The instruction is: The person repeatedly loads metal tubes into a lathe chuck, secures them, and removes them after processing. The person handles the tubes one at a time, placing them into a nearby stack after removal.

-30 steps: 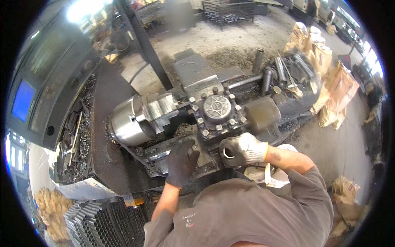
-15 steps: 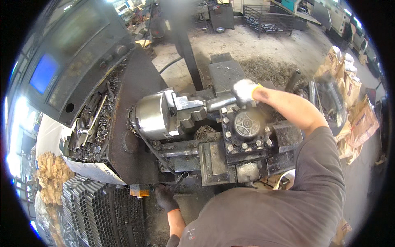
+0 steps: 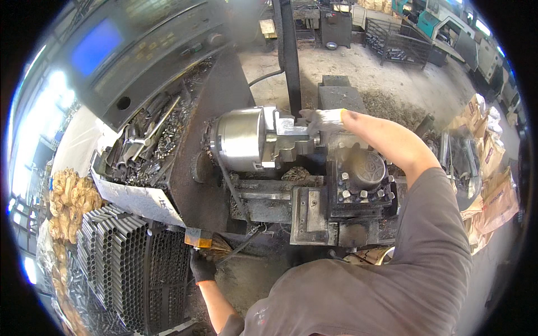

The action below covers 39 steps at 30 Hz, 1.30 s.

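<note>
My right hand, in a white glove, reaches over the lathe beside the jaws of the metal chuck. Its fingers are smeared and partly hidden, so their grip cannot be made out. Just below that hand, a small part of a metal piece shows at the jaws. My left hand, in a dark glove, is low at the machine's front, right under an orange-yellow box. The fingers of this hand are mostly hidden. The square tool post, with its round cap and several bolts, stands right of the chuck.
Stacked metal tubes stand at the lower left, beside my left hand. A tray of tools and metal chips lies left of the chuck. Below the lathe bed, a thin rod slants outward. Brown paper sacks stand at the right.
My right hand has moved closer to the chuck jaws, and the metal tube beside it is now mostly out of sight. My left hand has shifted to beneath the orange-yellow box. The view has also shifted.
</note>
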### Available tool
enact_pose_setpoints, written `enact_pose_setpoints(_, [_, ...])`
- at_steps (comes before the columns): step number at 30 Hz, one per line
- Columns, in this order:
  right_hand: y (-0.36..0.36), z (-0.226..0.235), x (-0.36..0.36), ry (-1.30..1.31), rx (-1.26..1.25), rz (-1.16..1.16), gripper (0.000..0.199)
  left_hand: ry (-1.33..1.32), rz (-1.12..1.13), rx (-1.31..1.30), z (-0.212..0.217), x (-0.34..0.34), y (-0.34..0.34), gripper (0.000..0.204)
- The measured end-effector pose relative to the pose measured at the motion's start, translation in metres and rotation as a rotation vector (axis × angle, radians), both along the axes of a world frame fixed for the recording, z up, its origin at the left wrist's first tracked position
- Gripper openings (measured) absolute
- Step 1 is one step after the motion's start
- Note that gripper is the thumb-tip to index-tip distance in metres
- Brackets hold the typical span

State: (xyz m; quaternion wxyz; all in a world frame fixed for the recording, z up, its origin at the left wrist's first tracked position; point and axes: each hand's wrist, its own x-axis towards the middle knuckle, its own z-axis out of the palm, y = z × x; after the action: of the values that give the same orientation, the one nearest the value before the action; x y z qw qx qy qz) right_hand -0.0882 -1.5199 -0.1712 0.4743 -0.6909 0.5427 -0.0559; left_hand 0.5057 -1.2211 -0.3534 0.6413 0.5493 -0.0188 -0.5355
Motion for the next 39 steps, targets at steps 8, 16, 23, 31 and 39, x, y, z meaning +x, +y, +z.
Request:
enact_pose_setpoints(8, [0.190, 0.080, -0.007, -0.103, -0.686, -0.412, 0.063, -1.425, 0.058, 0.253, 0.029, -0.024, 0.007, 0.045])
enact_pose_setpoints(16, [0.359, 0.025, -0.033, -0.378, -0.979, -0.995, 0.040, -2.006, -0.005, -0.764, 0.232, -0.155, -0.110, 0.050])
enact_pose_setpoints(23, [0.392, -0.006, -0.066, -0.351, -0.936, -0.971, 0.034, -2.190, -0.238, -0.384, 0.360, -0.256, -0.319, 0.080])
enact_pose_setpoints(31, [0.379, 0.001, -0.068, -0.406, -0.849, -0.875, 0.030, -2.079, -0.286, -0.266, 0.349, -0.275, -0.332, 0.086])
enact_pose_setpoints(39, [0.321, 0.027, 0.010, -0.421, -0.933, -0.347, 0.023, -1.854, -0.881, -0.380, 0.075, -0.219, -0.077, 0.041])
